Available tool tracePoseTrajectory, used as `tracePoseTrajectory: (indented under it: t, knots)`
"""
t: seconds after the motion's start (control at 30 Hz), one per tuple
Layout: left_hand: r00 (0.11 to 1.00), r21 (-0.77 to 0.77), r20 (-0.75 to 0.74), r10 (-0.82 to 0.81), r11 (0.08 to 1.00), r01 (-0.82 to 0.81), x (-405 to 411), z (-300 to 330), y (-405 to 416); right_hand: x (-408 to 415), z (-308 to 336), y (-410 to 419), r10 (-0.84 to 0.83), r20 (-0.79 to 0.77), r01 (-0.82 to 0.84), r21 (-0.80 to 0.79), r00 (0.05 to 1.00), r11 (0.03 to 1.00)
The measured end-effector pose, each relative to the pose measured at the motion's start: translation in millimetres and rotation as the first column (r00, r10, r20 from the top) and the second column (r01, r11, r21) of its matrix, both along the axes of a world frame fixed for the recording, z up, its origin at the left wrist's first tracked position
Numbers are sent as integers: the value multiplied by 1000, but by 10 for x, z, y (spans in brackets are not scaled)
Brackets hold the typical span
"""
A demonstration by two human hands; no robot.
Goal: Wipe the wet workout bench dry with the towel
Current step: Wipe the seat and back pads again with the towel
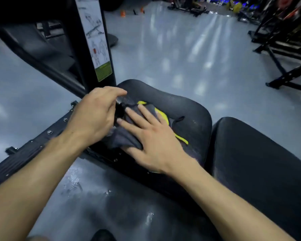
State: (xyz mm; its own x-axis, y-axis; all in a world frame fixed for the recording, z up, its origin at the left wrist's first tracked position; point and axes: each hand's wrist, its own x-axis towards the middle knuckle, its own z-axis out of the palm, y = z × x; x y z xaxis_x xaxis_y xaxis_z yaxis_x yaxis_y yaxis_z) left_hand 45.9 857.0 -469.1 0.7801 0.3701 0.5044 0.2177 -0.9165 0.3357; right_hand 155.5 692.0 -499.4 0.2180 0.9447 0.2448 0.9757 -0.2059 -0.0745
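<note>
A dark grey towel (129,136) with bright yellow trim lies bunched on the black seat pad (189,108) of the workout bench. My right hand (151,136) presses flat on top of the towel, fingers spread and pointing up-left. My left hand (94,113) sits at the towel's left edge with fingers curled, pinching a dark fold of it. Small water droplets glisten on the seat pad to the right of the towel. The longer back pad (261,162) lies to the right, separated from the seat by a gap.
A black upright post (94,40) with an exercise instruction sticker stands just behind the seat. The bench's black base rail (33,146) runs down-left across the glossy grey floor, where wet patches (73,183) shine. Black racks (285,54) stand at right.
</note>
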Motion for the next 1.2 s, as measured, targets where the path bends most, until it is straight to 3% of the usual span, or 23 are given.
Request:
tracePoseTrajectory:
  t: [0.07, 0.37, 0.57, 0.7, 0.97, 1.2]
  knots:
    - [1000, -24, -4, 10, 1000, -11, -56, 30, -47, -169, -50, -184, 13, 66, -13, -2, 998, 1000]
    - [979, -91, -142, 146, 983, -160, -485, 229, -432, -114, -75, -1009, -300, -155, 298, -34, 941, 954]
    - [957, -100, -127, 261, 957, -274, -752, 450, -560, -319, -244, -1369, -321, -53, 318, -61, 946, 946]
    - [959, -129, -89, 268, 952, -278, -834, 409, -580, -394, -221, -1178, -372, 47, 374, -55, 927, 926]
    - [925, -177, -330, 187, 950, -256, -756, -6, -35, -302, -53, -204, -211, 191, 238, -130, 959, 963]
    - [930, -198, -239, 280, 924, -328, -580, -69, 397, -171, 151, 839, -145, 204, 168, -100, 968, 981]
